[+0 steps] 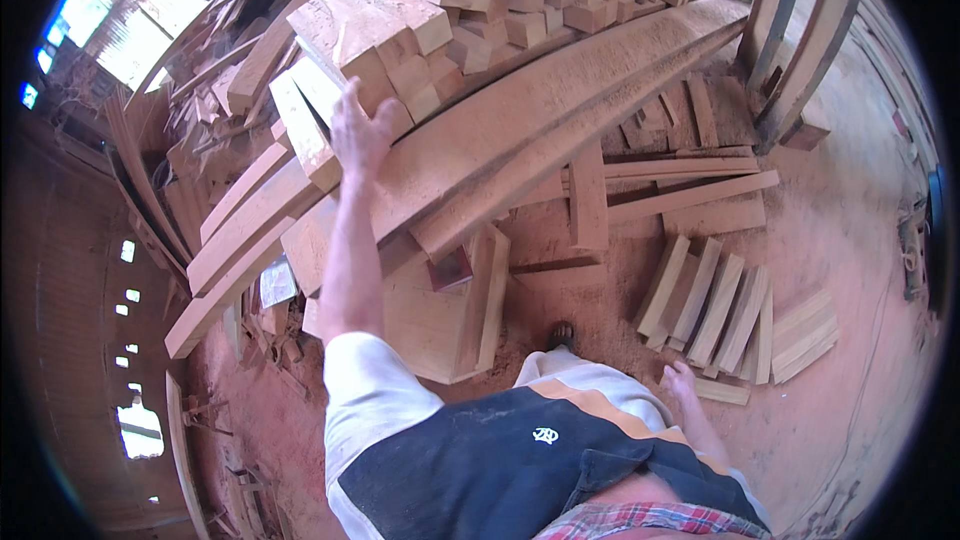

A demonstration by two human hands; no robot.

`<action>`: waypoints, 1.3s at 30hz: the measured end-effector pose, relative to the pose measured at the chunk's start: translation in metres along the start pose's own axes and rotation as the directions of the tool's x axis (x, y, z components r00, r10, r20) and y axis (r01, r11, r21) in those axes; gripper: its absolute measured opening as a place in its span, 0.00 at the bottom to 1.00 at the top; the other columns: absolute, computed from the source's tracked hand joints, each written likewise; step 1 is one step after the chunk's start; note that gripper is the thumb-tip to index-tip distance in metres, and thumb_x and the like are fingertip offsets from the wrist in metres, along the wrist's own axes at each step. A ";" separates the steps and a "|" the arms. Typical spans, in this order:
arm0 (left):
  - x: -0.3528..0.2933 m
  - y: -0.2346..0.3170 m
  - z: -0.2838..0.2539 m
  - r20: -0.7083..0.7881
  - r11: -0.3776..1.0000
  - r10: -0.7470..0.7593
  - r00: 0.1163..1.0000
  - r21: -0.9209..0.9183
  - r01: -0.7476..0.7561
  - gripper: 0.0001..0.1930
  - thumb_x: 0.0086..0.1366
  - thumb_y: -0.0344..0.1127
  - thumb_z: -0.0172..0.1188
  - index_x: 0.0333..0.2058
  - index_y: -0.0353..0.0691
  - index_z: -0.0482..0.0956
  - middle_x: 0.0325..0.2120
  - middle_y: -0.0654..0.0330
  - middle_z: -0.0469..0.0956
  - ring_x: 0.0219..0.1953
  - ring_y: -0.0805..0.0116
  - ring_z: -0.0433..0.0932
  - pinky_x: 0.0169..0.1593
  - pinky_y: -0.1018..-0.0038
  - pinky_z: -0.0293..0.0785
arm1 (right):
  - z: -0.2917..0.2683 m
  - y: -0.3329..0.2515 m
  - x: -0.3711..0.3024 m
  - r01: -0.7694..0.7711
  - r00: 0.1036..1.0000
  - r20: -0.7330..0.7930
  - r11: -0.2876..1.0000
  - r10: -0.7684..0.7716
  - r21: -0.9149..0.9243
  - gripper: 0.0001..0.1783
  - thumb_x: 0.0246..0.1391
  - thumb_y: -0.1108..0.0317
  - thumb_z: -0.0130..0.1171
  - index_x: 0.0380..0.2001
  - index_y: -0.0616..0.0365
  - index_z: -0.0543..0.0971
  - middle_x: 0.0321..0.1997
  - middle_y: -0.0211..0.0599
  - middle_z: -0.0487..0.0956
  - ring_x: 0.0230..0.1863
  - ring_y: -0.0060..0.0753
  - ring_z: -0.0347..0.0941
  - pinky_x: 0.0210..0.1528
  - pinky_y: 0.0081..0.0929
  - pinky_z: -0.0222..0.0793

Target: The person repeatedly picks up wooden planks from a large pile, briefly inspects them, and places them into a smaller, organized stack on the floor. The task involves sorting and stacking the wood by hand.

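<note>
My left hand (362, 135) reaches forward with its thumb and fingers apart, resting against the side of a stack of squared wooden blocks (370, 15). Just left of it lies a pale beam (303, 130) whose cut end faces me. Below my wrist runs a long, thick plank (560, 105) coated in sawdust. Low at my right side hangs my right hand (680, 382), fingers loosely apart and nothing seen in them. Closest to that hand is a small stack of short wooden slats (710, 310) on the ground.
More cut blocks (525, 0) are heaped at the back. Upright timber posts (790, 50) stand at the far right. A wide wooden piece (425, 315) lies near my legs, and loose boards (690, 185) lie on the dusty floor. Scrap wood (225, 80) clutters the far left.
</note>
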State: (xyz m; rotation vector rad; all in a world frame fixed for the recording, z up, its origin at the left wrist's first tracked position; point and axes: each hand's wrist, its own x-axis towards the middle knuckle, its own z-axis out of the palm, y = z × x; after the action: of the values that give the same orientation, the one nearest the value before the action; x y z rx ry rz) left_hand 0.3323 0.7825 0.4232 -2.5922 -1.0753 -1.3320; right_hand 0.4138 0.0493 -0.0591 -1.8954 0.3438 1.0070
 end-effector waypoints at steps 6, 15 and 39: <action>0.114 -0.076 0.021 0.226 0.986 -0.085 0.971 0.160 0.049 0.31 0.66 0.61 0.65 0.65 0.62 0.75 0.60 0.47 0.77 0.64 0.48 0.74 0.65 0.55 0.71 | 0.018 -0.010 -0.023 0.021 0.995 -0.098 0.998 -0.015 0.060 0.37 0.67 0.59 0.63 0.73 0.57 0.62 0.57 0.45 0.81 0.33 0.34 0.82 0.28 0.32 0.75; 0.131 -0.108 -0.015 0.286 0.971 -0.236 0.929 0.115 0.211 0.36 0.62 0.63 0.67 0.59 0.44 0.79 0.58 0.44 0.79 0.60 0.47 0.78 0.64 0.58 0.72 | 0.051 0.028 -0.012 0.069 0.993 -0.109 0.935 -0.033 0.348 0.33 0.66 0.63 0.64 0.70 0.62 0.66 0.47 0.38 0.75 0.40 0.30 0.74 0.36 0.26 0.71; -0.301 0.149 -0.062 0.791 -0.411 -0.198 0.578 -0.603 0.684 0.40 0.61 0.46 0.64 0.69 0.42 0.57 0.55 0.47 0.72 0.48 0.50 0.79 0.42 0.58 0.85 | 0.219 -0.427 -0.135 0.557 0.340 0.773 0.777 -0.536 0.293 0.49 0.66 0.44 0.61 0.77 0.62 0.54 0.73 0.50 0.70 0.72 0.41 0.65 0.73 0.37 0.61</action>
State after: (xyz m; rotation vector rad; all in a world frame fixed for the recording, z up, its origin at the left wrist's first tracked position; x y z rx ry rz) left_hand 0.2585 0.4794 0.2832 -3.4237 -2.1265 -3.1572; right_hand 0.4749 0.4353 0.2509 -1.1528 -0.8552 1.2719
